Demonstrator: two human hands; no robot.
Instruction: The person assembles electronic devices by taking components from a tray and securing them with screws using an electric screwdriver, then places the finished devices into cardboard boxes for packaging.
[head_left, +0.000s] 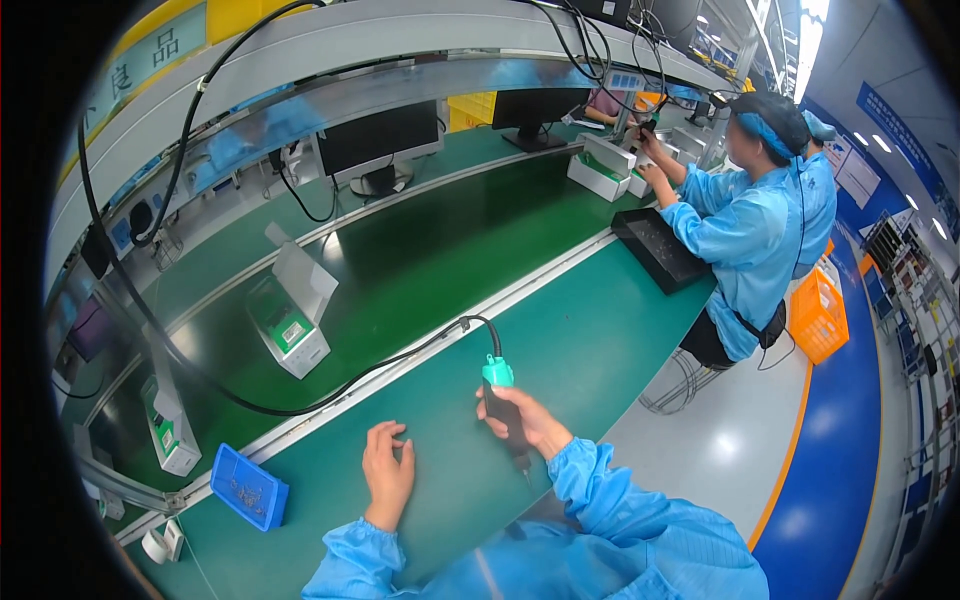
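Note:
My right hand [535,422] is wrapped round a black electric screwdriver [508,420] with a teal cap. The tool's cord leaves the cap at its far end, and its thin bit points back toward me, near the table's front edge. To the left, my left hand [388,473] rests on the green work surface [455,462], holding nothing. Its fingers curl loosely and the thumb stands apart. Farther left sits a blue bin [248,487] with small metal pieces in it, likely screws.
Behind a metal rail runs a dark green conveyor [420,250] carrying open white boxes [292,312]. A black cable [330,402] loops across the rail. At right, a co-worker [745,220] in blue handles boxes beside a black tray [660,248]. An orange crate [818,315] stands on the floor.

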